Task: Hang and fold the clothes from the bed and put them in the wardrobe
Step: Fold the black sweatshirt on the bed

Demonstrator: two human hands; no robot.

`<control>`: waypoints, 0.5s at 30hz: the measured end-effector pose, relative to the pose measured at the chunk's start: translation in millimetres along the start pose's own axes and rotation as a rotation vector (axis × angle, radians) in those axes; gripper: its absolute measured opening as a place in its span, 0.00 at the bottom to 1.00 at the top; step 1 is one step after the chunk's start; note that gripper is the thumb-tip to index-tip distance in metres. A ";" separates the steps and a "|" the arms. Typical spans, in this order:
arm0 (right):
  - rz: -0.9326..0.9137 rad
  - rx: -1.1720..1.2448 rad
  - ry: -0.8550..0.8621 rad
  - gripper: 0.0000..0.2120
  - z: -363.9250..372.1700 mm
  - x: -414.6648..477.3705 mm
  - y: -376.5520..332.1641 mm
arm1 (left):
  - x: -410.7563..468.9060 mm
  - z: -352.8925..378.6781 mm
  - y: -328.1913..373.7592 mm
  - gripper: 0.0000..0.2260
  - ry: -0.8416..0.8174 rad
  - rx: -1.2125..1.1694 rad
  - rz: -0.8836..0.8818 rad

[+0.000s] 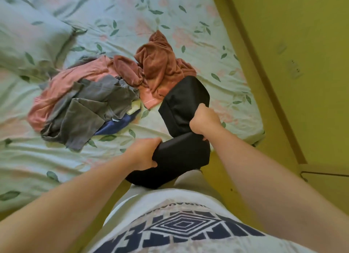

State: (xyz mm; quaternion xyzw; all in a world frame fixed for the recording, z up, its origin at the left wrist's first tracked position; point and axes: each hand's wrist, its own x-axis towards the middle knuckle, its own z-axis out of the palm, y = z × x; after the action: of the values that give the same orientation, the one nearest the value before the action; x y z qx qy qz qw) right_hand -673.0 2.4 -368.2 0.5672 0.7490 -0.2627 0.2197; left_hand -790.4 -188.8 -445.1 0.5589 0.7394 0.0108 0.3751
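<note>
Your left grip [145, 152] is closed on the near edge of the black garment [180, 103], fingers curled over the top of the cloth and thumb under it. Your right grip [204, 121] clutches the same garment further up, in a fist around its right-hand side. Both are full; neither is free.

In the head view, the black garment's far part rests on the bed [37, 167], near the corner and just touching the rust-brown garment [156, 63]. Its near part bends at your right grip and hangs off the bed edge toward your legs. It looks doubled over lengthwise, so I judge you are midway through folding this one piece, not hanging it. No hanger shows, and neither does the wardrobe.

To the left, well apart from your hands, lies the unsorted heap: a pink garment [62, 90], a grey garment [88, 109] on top of it, and a blue garment [113, 126] peeking out beneath. A pillow [32, 37] sits at the far left.

The task seems to be at an early stage, with most of the clothes unfolded. The next move calls for bringing the hanging half up onto the bare sheet in front of you and laying it flat over the far half with the edges matched. Keep it off the rust-brown garment so the two do not tangle. The cloth looks limp and will sag from any loose corner.
</note>
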 end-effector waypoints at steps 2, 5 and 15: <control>-0.070 -0.121 0.071 0.23 -0.5 -4.5 -8.0 | -19.5 29.7 -15.5 0.19 0.007 -0.045 -0.099; -0.139 -0.226 0.109 0.28 0.9 -9.2 -15.3 | -39.9 67.6 -19.0 0.18 0.033 -0.198 -0.216; -0.185 -0.442 0.226 0.22 6.8 -11.4 -0.2 | -39.1 50.1 -27.3 0.17 0.029 -0.265 -0.156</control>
State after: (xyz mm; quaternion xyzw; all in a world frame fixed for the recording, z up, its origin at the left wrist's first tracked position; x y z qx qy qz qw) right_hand -670.0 -10.4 -366.2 0.4604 0.8566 -0.0465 0.2281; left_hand -780.6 -251.8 -471.8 0.4452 0.7779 0.0872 0.4347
